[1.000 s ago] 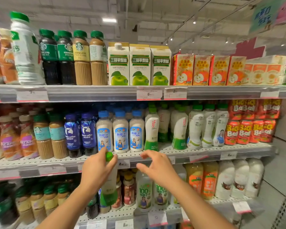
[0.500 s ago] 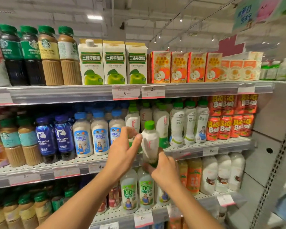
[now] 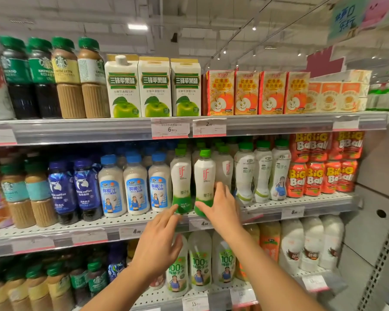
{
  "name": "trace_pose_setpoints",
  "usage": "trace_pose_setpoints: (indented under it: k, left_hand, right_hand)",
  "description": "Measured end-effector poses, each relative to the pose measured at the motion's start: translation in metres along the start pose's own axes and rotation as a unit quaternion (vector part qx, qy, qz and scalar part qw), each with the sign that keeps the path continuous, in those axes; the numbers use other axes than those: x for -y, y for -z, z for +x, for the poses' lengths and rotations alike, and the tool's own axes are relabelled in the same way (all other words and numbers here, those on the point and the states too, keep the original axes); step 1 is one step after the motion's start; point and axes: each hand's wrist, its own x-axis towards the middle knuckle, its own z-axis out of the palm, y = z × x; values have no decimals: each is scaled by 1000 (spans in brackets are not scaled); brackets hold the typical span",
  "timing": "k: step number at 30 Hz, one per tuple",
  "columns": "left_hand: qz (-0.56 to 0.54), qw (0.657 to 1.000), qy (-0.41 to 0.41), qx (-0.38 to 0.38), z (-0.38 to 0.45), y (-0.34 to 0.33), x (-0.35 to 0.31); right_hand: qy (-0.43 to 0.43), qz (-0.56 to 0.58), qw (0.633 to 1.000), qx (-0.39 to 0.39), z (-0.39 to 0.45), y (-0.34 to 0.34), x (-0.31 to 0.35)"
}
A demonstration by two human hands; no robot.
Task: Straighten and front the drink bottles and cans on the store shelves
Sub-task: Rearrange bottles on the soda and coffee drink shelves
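Observation:
A white "if" coconut-water bottle [image 3: 204,176] with a green cap and green base stands at the front edge of the middle shelf [image 3: 301,202], label facing out. My right hand [image 3: 222,208] grips its lower part, thumb on the green base, fingers behind it. A matching "if" bottle [image 3: 181,178] stands just left of it. My left hand [image 3: 158,245] is below the shelf edge with fingers spread, one fingertip reaching up to that left bottle's green base; whether it touches is unclear.
Blue-capped coconut milk bottles [image 3: 135,187] stand left of the "if" bottles, taller white bottles [image 3: 262,173] and red Big Ball packs [image 3: 319,176] right. Coffee bottles [image 3: 65,79] and juice cartons [image 3: 154,86] fill the top shelf. More bottles [image 3: 200,261] line the lower shelf.
The bottle that I held in front of the shelf now stands on the middle shelf beside the other "if" bottle. My left hand has let go and dropped below the shelf edge.

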Motion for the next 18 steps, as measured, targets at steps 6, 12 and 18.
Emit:
trace_pose_setpoints:
  k: [6,12,18]
  left_hand:
    - [69,996,-47,36,-5,-12,1]
    - [128,988,-37,73,-1,-27,-1]
    - [143,986,-29,75,7,-32,-4]
  right_hand:
    - [17,-39,997,-71,-18,-12,-12]
    - [-6,-99,991,-89,-19,-21,-17]
    - [8,-158,981,-114,-11,-33,-19]
